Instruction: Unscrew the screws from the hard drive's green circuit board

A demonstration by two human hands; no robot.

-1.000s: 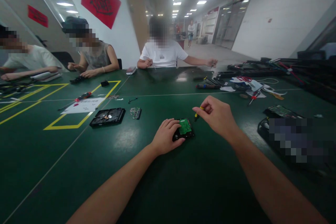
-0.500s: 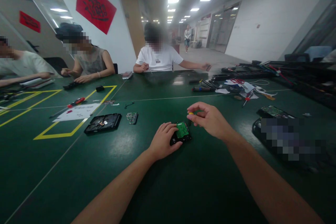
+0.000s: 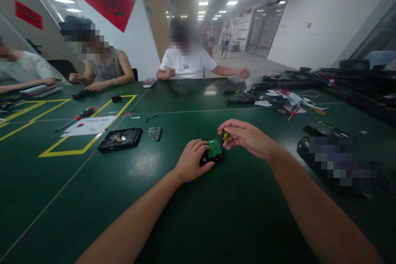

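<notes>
A small black hard drive (image 3: 213,152) with a green circuit board on top lies on the green table (image 3: 192,214) in front of me. My left hand (image 3: 192,160) rests on its left edge, fingers curled over it and holding it down. My right hand (image 3: 246,137) hovers just right of the drive, fingers pinched round a small screwdriver with a yellow and black handle (image 3: 225,134), its tip pointing down at the board's far right corner.
An opened black drive case (image 3: 120,138) and a loose circuit board (image 3: 155,133) lie to the left beside yellow tape lines. A red screwdriver (image 3: 81,114) and paper sit further left. Tools and cables crowd the right side. Three other people sit across the table.
My right hand has moved left and down, bringing the screwdriver close over the drive. My left hand stays on the drive. The view has shifted slightly.
</notes>
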